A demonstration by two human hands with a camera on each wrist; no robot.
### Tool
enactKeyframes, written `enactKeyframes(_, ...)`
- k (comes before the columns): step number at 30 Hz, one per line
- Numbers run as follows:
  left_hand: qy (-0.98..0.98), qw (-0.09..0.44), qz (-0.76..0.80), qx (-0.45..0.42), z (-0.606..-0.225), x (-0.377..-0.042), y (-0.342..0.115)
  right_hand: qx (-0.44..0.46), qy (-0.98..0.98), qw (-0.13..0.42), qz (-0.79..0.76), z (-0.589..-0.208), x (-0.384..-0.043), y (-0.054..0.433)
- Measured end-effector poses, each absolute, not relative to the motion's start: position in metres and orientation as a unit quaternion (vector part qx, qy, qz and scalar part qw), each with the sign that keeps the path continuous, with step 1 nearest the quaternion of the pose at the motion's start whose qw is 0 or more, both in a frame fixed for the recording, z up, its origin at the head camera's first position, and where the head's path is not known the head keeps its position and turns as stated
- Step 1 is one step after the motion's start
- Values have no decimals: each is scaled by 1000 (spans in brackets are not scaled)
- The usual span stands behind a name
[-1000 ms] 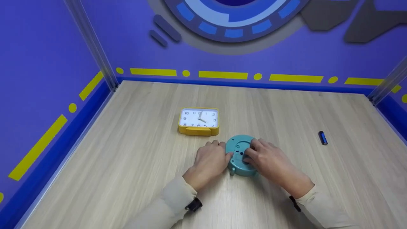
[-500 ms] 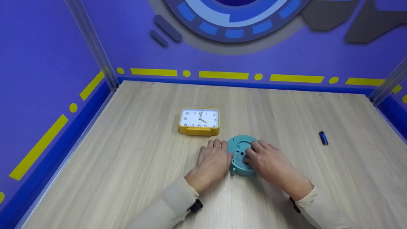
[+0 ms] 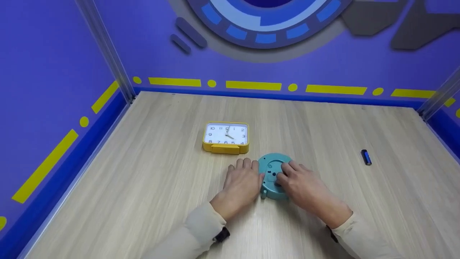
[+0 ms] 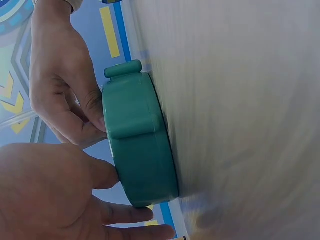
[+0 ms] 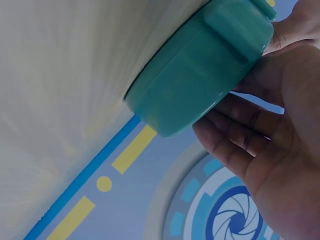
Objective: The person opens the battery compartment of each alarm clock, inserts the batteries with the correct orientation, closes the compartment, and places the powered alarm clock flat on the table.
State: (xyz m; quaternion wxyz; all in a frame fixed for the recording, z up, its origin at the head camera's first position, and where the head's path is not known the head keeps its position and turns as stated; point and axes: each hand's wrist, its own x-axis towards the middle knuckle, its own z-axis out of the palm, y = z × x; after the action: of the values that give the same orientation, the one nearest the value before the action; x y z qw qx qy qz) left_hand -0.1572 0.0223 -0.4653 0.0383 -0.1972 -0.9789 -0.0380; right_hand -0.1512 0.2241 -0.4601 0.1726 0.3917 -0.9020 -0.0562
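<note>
A round teal alarm clock (image 3: 267, 185) lies on its face, its back with small knobs and a recess turned up. My left hand (image 3: 241, 181) lies along its left side with fingers stretched out, the thumb at the rim. In the left wrist view the thumb tip touches the clock's (image 4: 137, 115) back edge and two straight fingers pass its side. Over the right part of the back, my right hand (image 3: 300, 183) bends its fingers, tips against the recess. I cannot tell whether they pinch anything, as the hand covers that spot.
Behind the left hand lies a yellow rectangular alarm clock (image 3: 226, 136), face up. To the far right is a small black and blue battery (image 3: 366, 157). Blue-purple walls (image 3: 258, 68) close off the wooden table (image 3: 143, 154) at the back and sides.
The left hand's fingers have straightened from a more curled pose beside the teal clock. The right hand's fingertips stay on the clock's back with only a slight shift.
</note>
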Motion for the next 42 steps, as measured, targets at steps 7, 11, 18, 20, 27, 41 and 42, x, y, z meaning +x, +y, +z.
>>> enactKeyframes(7, -979, 47, -34, -197, -465, -157, 22, 401, -897, 178, -40, -463, -153, 226)
enactKeyframes(11, -979, 40, -39, -196, -464, -158, 22, 400, -900, 171, -36, -463, -154, 227)
enactKeyframes(18, -980, 30, -37, -195, -464, -158, 21, 394, -906, 156, -10, -461, -154, 228)
enactKeyframes(20, -979, 28, -37, -197, -464, -158, 22, 393, -906, 157, -4, -460, -155, 229)
enactKeyframes(27, -979, 28, -33, -200, -463, -159, 22, 399, -902, 166, 3, -462, -159, 231)
enactKeyframes(41, -979, 21, -43, -197, -462, -160, 22, 440, -872, 213, 38, -461, -163, 228)
enactKeyframes(42, -979, 21, -43, -197, -462, -160, 22, 433, -876, 208, 46, -461, -163, 228)
